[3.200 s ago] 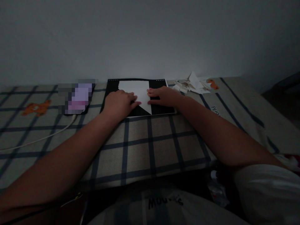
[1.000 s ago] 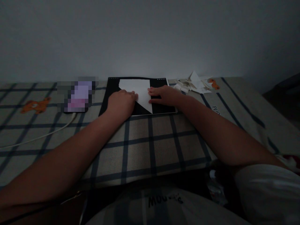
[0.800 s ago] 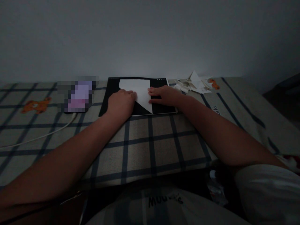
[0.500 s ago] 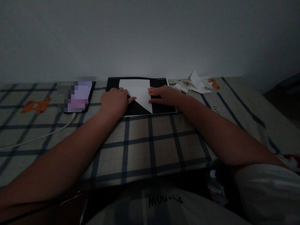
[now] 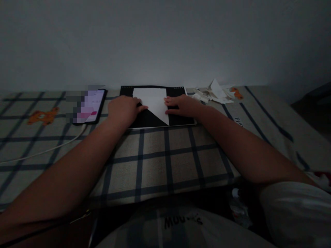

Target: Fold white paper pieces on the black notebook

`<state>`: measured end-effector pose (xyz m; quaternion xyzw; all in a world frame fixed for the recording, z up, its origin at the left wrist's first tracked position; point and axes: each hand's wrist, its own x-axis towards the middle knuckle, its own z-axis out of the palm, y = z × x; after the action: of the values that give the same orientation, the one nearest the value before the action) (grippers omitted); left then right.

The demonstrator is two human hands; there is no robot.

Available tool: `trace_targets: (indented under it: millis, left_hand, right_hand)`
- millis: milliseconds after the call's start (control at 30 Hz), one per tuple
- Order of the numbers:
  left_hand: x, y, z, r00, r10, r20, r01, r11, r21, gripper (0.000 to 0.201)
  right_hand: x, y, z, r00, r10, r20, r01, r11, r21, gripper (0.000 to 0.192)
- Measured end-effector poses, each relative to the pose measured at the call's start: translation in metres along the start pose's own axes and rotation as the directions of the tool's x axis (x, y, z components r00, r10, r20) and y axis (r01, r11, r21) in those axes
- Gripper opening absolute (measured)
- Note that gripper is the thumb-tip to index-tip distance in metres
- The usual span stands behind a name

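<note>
Since the earlier pictures, the left hand (image 5: 123,109) has slid leftward off the middle of the white paper (image 5: 154,103), so that only its fingertips touch the paper's left slanted edge, while the right hand (image 5: 181,105) has kept its place. That paper, folded to a downward point, lies on a black pad (image 5: 178,119) set against the wall on a checked bedcover (image 5: 165,155). Judging by the pose, the step in hand looks like flattening a crease; the next move would call for pressing along that edge without letting the sheet shift. Both hands lie palm down with forearms stretched forward: the left grip is loose and flat, holding nothing, and the right grip is likewise flat, its fingers pinning the paper's right edge to the pad. Left of the pad a phone (image 5: 88,106) lies with a white cable (image 5: 51,148); right of the pad sits a heap of paper scraps (image 5: 213,93).
</note>
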<state>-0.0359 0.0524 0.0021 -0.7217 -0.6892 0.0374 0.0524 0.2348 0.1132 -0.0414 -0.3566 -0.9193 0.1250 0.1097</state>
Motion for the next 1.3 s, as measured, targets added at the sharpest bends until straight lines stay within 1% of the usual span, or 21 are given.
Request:
trace_targets:
  millis: [133,300,433,567,700,767,1000,1133,1233,1300]
  left_hand:
    - [-0.001,0.001,-0.001,1.0,-0.005,-0.009,0.005,1.0,0.004,0.054]
    - [-0.002,0.001,-0.001,1.0,-0.016,-0.02,0.016,1.0,0.014,0.056]
    - [-0.001,0.001,0.0,0.999,-0.026,-0.036,0.026,1.0,0.002,0.056]
    - [0.0,0.0,0.004,0.998,-0.024,-0.053,0.023,0.999,-0.03,0.054]
    - [0.003,-0.003,0.009,0.996,0.034,-0.086,-0.039,0.998,-0.057,0.06]
    - [0.006,-0.005,0.011,0.994,0.046,-0.1,-0.054,0.996,-0.075,0.059]
    - [0.009,-0.007,0.013,0.994,-0.011,-0.109,-0.002,0.992,-0.125,0.055]
    - [0.003,-0.007,0.008,0.994,0.015,-0.108,-0.025,0.996,-0.09,0.058]
    - [0.001,-0.006,0.003,0.996,0.028,-0.09,-0.035,0.997,-0.074,0.066]
    - [0.0,-0.004,0.0,0.997,-0.001,-0.074,-0.004,0.998,-0.069,0.072]
  right_hand:
    - [0.0,0.001,0.0,1.0,-0.018,-0.002,0.018,1.0,-0.011,0.051]
    - [0.0,0.0,-0.001,1.0,-0.012,0.002,0.012,1.0,-0.028,0.05]
    - [0.0,-0.002,-0.002,1.0,-0.003,0.014,0.004,1.0,-0.03,0.05]
    - [0.0,-0.002,-0.001,1.0,-0.008,0.001,0.008,1.0,-0.019,0.049]
    - [0.001,-0.001,0.0,1.0,-0.003,0.005,0.004,1.0,-0.028,0.049]
    - [0.001,-0.001,0.0,1.0,0.006,0.009,-0.006,0.999,-0.036,0.051]
    - [0.0,0.0,-0.001,1.0,-0.013,-0.001,0.013,1.0,-0.008,0.049]
    - [0.001,0.0,-0.001,1.0,-0.006,0.007,0.006,1.0,-0.003,0.048]
    - [0.001,0.001,0.0,1.0,-0.014,-0.002,0.014,1.0,-0.002,0.05]
    - [0.001,0.003,0.001,1.0,-0.021,-0.003,0.021,1.0,-0.007,0.051]
